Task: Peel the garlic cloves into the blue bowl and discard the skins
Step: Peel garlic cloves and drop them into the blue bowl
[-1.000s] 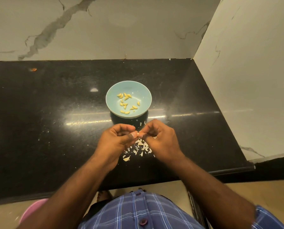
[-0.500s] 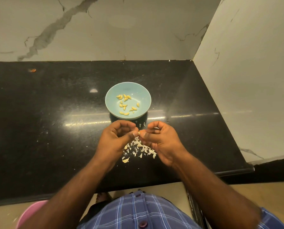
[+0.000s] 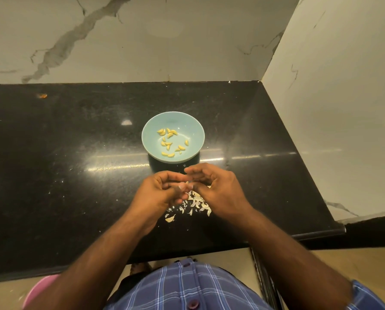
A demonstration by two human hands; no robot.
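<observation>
A blue bowl (image 3: 192,128) stands on the black counter and holds several peeled yellow garlic cloves (image 3: 169,143). Just in front of it my left hand (image 3: 158,194) and my right hand (image 3: 218,190) meet, fingers curled. Between their fingertips they pinch one small garlic clove (image 3: 185,186), mostly hidden by the fingers. Under the hands a heap of white garlic skins (image 3: 194,204) lies on the counter.
The black counter (image 3: 75,175) ends at a marble back wall and a marble side wall (image 3: 332,108) on the right. Its front edge runs near my body. A small orange speck (image 3: 42,95) lies far left. A pink object (image 3: 39,289) shows below the counter edge.
My hands have stayed together over the skin heap. The right hand's fingers have shifted and spread a little over the clove. The bowl has not moved.
</observation>
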